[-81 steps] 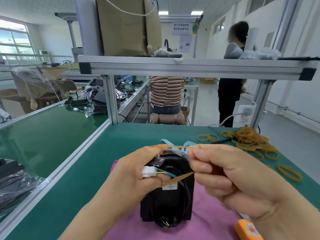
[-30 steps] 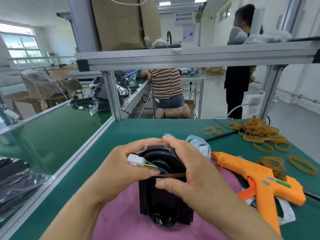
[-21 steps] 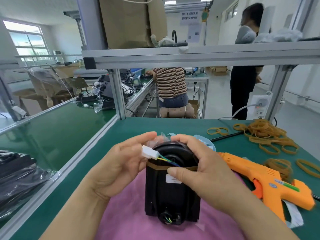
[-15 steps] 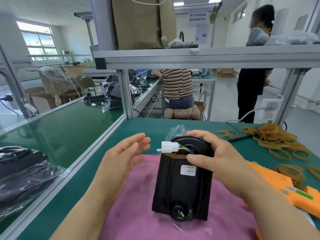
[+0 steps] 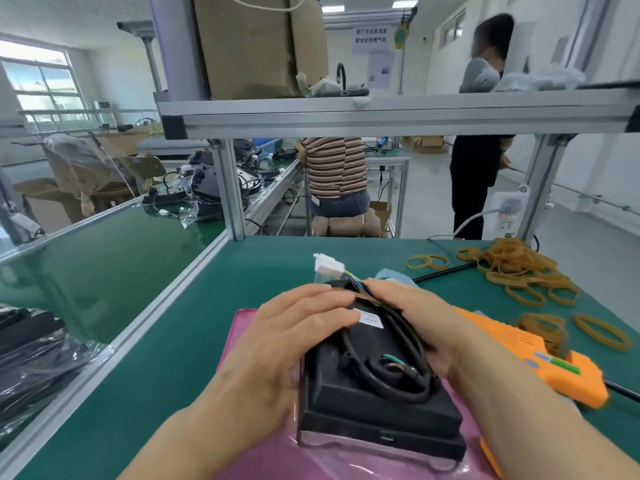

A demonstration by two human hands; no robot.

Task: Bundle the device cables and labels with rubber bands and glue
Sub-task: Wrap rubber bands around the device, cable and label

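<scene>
— black rectangular plastic device (image 5: 377,393) lying back-up on pink plastic sheet (image 5: 239,341), over green bench mat (image 5: 166,341). Main risks?
— Thin tan rubber band (image 5: 362,297) sitting right at the rounded far end. Likely to roll off if nudged, freeing the thin coloured wires (image 5: 351,278). Could also pinch them below the white plug connector (image 5: 327,264).
— Hands?
— left hand (image 5: 294,327) flat on top with straight fingers, pressing down beside the white sticker (image 5: 371,319). right hand (image 5: 419,317) curled round the right edge, thumb up by the band.
— Cable?
— Thick black cable (image 5: 388,355) looped loosely on the back, with bare ends. Cannot tell whether caught under the band; prone to springing out on lifting.
— Glue?
— None visible on device. orange glue gun (image 5: 540,358) just beside right wrist. Cannot see the nozzle; burn or stray blob possible on a blind reach. pale blue label strips (image 5: 393,273) behind far end, apparently unbanded.
</scene>
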